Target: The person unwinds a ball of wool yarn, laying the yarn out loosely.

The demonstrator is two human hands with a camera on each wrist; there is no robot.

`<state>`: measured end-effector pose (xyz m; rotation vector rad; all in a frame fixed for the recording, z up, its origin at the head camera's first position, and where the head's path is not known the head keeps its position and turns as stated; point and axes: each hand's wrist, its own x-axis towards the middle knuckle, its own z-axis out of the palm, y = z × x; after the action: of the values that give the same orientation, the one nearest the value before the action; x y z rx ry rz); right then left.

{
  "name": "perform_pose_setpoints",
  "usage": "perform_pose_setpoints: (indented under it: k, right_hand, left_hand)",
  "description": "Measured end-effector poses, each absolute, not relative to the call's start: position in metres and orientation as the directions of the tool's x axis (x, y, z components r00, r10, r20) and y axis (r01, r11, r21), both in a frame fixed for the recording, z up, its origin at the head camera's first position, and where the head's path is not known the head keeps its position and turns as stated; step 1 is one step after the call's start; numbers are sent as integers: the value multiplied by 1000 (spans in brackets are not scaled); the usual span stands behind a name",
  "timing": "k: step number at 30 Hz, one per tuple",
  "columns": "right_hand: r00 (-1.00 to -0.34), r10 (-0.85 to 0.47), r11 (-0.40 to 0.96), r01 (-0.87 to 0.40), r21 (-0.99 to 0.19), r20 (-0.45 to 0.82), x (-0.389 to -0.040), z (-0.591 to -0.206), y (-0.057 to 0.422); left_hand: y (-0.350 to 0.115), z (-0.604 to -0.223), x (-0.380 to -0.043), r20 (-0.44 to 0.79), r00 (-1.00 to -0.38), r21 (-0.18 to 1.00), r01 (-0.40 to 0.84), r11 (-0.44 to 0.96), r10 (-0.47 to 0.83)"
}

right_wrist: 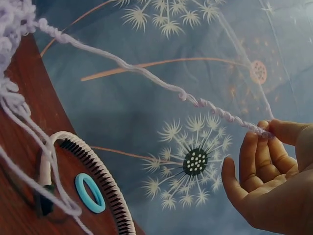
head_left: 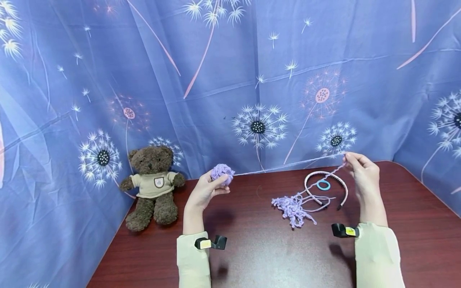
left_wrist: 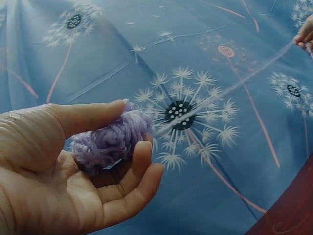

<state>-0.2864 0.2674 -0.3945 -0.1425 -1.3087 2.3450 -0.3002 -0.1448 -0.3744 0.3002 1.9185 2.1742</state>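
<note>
A small ball of purple yarn [head_left: 222, 174] is gripped between the thumb and fingers of my left hand [head_left: 206, 191], raised above the table's far side. From it a strand of yarn [head_left: 288, 165] runs taut to my right hand [head_left: 365, 172], whose thumb and fingertips pinch it. In the right wrist view, a twisted length of yarn [right_wrist: 215, 108] also hangs from that pinch. It slopes down to a loose purple yarn heap [head_left: 293, 208] on the table. Behind the strand, a headband [head_left: 346, 188] with inner teeth lies around a blue ring [head_left: 323, 185].
On the left a brown teddy bear [head_left: 153, 188] in a beige shirt sits against the blue dandelion-patterned curtain [head_left: 216, 120]. The dark red table [head_left: 252, 256] reaches back to that curtain. Each sleeve carries a black camera mount [head_left: 212, 243].
</note>
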Motion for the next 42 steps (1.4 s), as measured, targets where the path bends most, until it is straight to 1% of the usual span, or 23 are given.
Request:
perform_pose_setpoints:
  k: [9,18,23,28,34,38,42]
  right_hand:
    - [-888,446,-455,-336,-825,115,-287,-402,273]
    - [-884,460,-475,-325,-818,84,-287,-407,281]
    - [-882,467,-462,-305,-833,64,-289,-404,277]
    - [-900,434,-368,-230,-901,53,-293,-403,264]
    - [-929,339,-237,-236,-942,148,-298,-403,237]
    - [-946,250,-83,-232,-969,205,-299,-397,209]
    - [-969,116,89,-209,-974,218,-295,-391,173]
  left_hand:
    - [-152,-376,-302,17,-961,981,-37,-188,277]
    - [-156,-374,-301,33,-980,967,-18,-253,196]
    - [-155,-373,-300,32,-978,958,-28,-284,206]
    - [-146,-374,-301,38,-970,961,-31,-276,239]
    - [-131,-377,-303,32,-963,973,-32,-230,268]
    - [-123,-378,-302,30,-955,977,-35,-211,295]
    - [-118,-379,-302,35,-947,976,-37,-215,320]
